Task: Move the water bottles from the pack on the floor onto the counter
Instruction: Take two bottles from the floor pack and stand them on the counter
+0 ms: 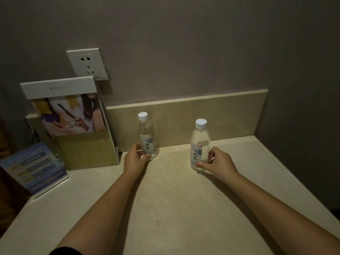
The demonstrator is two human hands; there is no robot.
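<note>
Gripped the left bottle (148, 137) low down with the left hand (135, 159), thumb across the front near the base and fingers wrapped behind. Pinched the right bottle (199, 142) near its bottom with the right hand (219, 163), thumb and curled fingers closed on the lower label. Kept both upright, white caps on, well apart from each other. Stood the left one on the counter (174, 199), close to the tiled back strip (211, 120) and just beside the tall printed box (77, 124) standing at the wall. Held the right one further forward, on or just over the counter; could not tell through the slight blur whether fully set down. Saw nothing of the pack or the floor, so could not judge the number left to fetch.

Judged the setting-down nearly done, with only the letting go to come. Risked a topple on release: tall, narrow, light plastic, held low, easily tipped by a finger dragging off sideways or by letting go before seating the base flat. Risked a knock against the box when drawing the left hand back carelessly, and from there a shove into the blue leaflet stand (33, 168). Noted a wall socket (88, 64) above the box, bad company for spilled water, though both capped.
</note>
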